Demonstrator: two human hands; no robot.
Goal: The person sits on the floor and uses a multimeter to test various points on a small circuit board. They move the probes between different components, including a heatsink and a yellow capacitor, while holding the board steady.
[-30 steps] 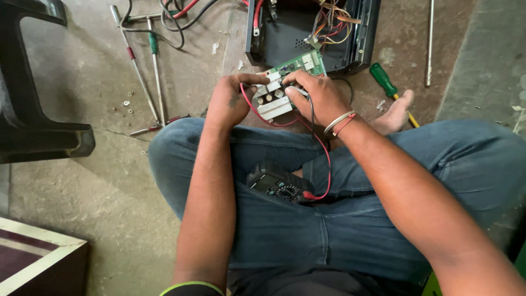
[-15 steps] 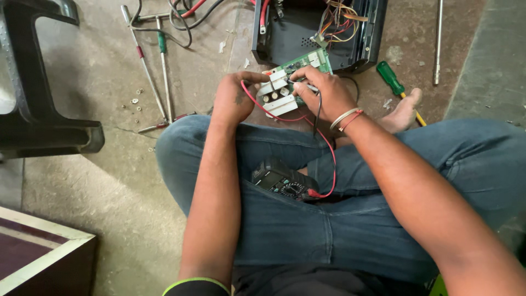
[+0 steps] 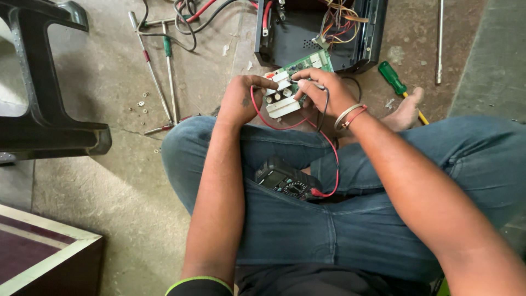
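Far left there's a black plastic chair leg on the concrete floor, then a few long thin metal tools lying side by side with small loose screws scattered just beside them. Easy to kick those screws away if you shift your knee, so watch that.

Your left hand is curled on the left edge of the green circuit board with the pale metal heat sinks, thumb pressed on top, and the red probe lead loops out from under it. Your right hand is pinching what looks like the black probe down onto the board; I can't make out the tip itself. The board is up in the air above your knees, just in front of the open black metal case full of coloured wires.

The dark handheld multimeter is sitting loose in your lap between your thighs. I'd guess that's the weak spot: tug the red lead and it could slide off. A probe slipping across neighbouring solder joints could also short something.

To the right, a green-handled screwdriver lies right by your bare foot.
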